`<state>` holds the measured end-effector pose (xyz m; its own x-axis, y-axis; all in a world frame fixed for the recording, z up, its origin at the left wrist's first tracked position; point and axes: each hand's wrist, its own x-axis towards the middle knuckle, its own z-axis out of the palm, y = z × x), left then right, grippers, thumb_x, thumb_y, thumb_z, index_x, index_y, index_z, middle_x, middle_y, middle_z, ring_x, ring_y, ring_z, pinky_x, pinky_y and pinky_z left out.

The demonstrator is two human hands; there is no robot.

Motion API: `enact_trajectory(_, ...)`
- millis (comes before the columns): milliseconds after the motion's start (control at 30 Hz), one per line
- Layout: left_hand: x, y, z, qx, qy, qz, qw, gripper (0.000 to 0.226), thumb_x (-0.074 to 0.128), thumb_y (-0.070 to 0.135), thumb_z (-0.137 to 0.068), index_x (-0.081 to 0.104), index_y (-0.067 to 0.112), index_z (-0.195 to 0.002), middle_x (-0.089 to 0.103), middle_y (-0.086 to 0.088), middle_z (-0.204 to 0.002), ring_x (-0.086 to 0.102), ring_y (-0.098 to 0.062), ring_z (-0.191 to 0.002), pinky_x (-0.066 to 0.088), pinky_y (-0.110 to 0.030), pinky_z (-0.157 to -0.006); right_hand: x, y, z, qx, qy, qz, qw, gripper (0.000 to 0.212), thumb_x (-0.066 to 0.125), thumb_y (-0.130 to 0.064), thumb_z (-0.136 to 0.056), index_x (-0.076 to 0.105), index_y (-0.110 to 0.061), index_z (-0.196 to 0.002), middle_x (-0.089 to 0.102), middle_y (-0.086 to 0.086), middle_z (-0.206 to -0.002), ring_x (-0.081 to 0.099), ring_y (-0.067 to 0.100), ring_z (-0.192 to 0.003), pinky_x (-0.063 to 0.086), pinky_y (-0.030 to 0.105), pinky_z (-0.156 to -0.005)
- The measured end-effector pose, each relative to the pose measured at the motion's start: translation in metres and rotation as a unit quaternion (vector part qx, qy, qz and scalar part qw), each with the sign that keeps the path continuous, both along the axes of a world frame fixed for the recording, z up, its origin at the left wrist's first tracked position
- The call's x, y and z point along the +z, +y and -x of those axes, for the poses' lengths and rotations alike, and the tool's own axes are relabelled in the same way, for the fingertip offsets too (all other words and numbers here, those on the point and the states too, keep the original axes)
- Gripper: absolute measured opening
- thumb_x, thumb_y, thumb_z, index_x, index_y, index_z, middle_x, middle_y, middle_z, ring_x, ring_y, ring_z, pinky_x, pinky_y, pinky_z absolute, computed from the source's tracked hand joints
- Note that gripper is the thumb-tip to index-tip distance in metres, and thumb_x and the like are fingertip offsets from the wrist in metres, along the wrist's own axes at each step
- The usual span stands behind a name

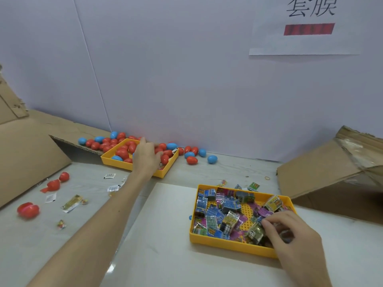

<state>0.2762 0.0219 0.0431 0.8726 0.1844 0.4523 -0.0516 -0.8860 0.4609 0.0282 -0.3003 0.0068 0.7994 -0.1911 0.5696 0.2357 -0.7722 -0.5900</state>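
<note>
1. While our left hand (146,156) reaches over the far yellow tray (116,163) of plastic eggs (122,152), its fingers drape down among them. We cannot tell whether they close on one.
2. Our right hand (290,233) sits at the near right corner of the near yellow tray (228,246), fingers curled round one of the small printed packets (230,204).
3. At the eggs, the danger is a slip. They are smooth, rounded and heaped against each other, so a glancing grip could squirt one over the low rim to join the loose eggs (191,160) by the wall.
4. At the packets, the danger is a double pick. They look glossy and lie piled, so we may lift two at once or drag a neighbour out onto the white board (165,235).
5. With our arms spread this wide, we judge that our eyes can follow only one hand, and the other works by feel.
6. The eggs lie on their sides, long axes flat and pointing every way, and the one under our left fingers is hidden. Our right hand covers its packet, so we cannot tell its long axis. The neighbouring packets lie tilted at mixed angles.
</note>
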Motion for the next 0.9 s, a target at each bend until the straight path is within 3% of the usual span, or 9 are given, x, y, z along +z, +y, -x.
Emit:
enact_trajectory(100,0.004,-0.023,0.035,-0.036,-0.083,0.179,0.98,0.024,0.077,0.025,-0.089,0.075,0.013,-0.11,0.057,-0.004,-0.105,0.057,-0.018,-0.092,0.047,-0.025,-0.085,-0.002,-0.003,0.0,0.004,-0.024,0.003,1.0,0.034,0.085,0.004,-0.07,0.068,-0.026,-0.072,0.065,-0.012,-0.079,0.062,0.007,-0.073,0.046,0.008,-0.068)
enact_trajectory(233,0.009,-0.075,0.112,-0.164,-0.043,0.296,0.94,0.015,0.074,0.035,-0.09,0.067,0.027,-0.1,0.068,0.012,-0.091,0.064,-0.003,-0.085,0.049,-0.012,-0.072,-0.006,-0.005,-0.002,0.012,-0.024,0.013,1.0,0.032,0.086,0.006,-0.07,0.07,-0.022,-0.072,0.066,-0.009,-0.077,0.065,0.014,-0.069,0.051,0.021,-0.067)
enact_trajectory(333,0.007,-0.115,0.168,-0.318,0.031,0.29,0.902,0.011,0.065,0.043,-0.096,0.058,0.035,-0.1,0.072,0.008,-0.087,0.069,-0.008,-0.083,0.055,-0.023,-0.073,-0.005,-0.003,0.002,0.026,-0.007,0.037,0.999,0.029,0.086,0.005,-0.07,0.071,-0.019,-0.072,0.065,-0.009,-0.078,0.064,0.012,-0.071,0.056,0.031,-0.06)
enact_trajectory(433,0.0,-0.146,0.197,-0.444,0.135,0.215,0.86,0.016,0.054,0.047,-0.099,0.051,0.034,-0.108,0.07,0.007,-0.092,0.068,-0.012,-0.083,0.059,-0.037,-0.075,-0.003,-0.004,0.005,0.044,0.007,0.037,0.998,0.025,0.085,0.003,-0.073,0.072,-0.019,-0.075,0.064,-0.01,-0.08,0.063,0.011,-0.072,0.05,0.026,-0.063)
enact_trajectory(533,-0.01,-0.161,0.203,-0.454,0.149,0.079,0.875,0.02,0.047,0.048,-0.103,0.046,0.032,-0.114,0.062,0.004,-0.088,0.057,-0.013,-0.075,0.05,-0.039,-0.07,-0.002,-0.006,0.005,0.065,0.039,0.039,0.996,0.027,0.078,0.004,-0.079,0.072,-0.023,-0.083,0.065,-0.014,-0.079,0.061,0.007,-0.075,0.051,0.029,-0.065)
enact_trajectory(667,-0.016,-0.16,0.204,-0.466,0.145,0.074,0.87,0.02,0.043,0.048,-0.104,0.045,0.03,-0.112,0.054,0.012,-0.072,0.048,-0.004,-0.06,0.035,-0.028,-0.058,0.002,-0.009,0.008,0.086,0.07,0.04,0.993,0.031,0.073,0.001,-0.084,0.069,-0.029,-0.081,0.066,-0.017,-0.077,0.063,0.005,-0.078,0.054,0.032,-0.066)
enact_trajectory(733,-0.018,-0.16,0.204,-0.459,0.14,0.076,0.874,0.021,0.042,0.049,-0.104,0.045,0.03,-0.112,0.058,0.011,-0.073,0.051,-0.006,-0.061,0.039,-0.031,-0.06,0.002,-0.01,0.009,0.091,0.071,0.044,0.992,0.03,0.073,-0.002,-0.086,0.068,-0.031,-0.08,0.067,-0.018,-0.078,0.064,0.006,-0.075,0.054,0.033,-0.066)
enact_trajectory(900,-0.022,-0.16,0.203,-0.45,0.151,0.088,0.876,0.024,0.039,0.053,-0.103,0.044,0.031,-0.11,0.068,0.002,-0.081,0.061,-0.019,-0.072,0.049,-0.043,-0.069,0.004,-0.013,0.008,0.108,0.069,0.062,0.99,0.033,0.074,-0.003,-0.087,0.066,-0.034,-0.08,0.065,-0.021,-0.077,0.062,0.001,-0.072,0.046,0.016,-0.064)
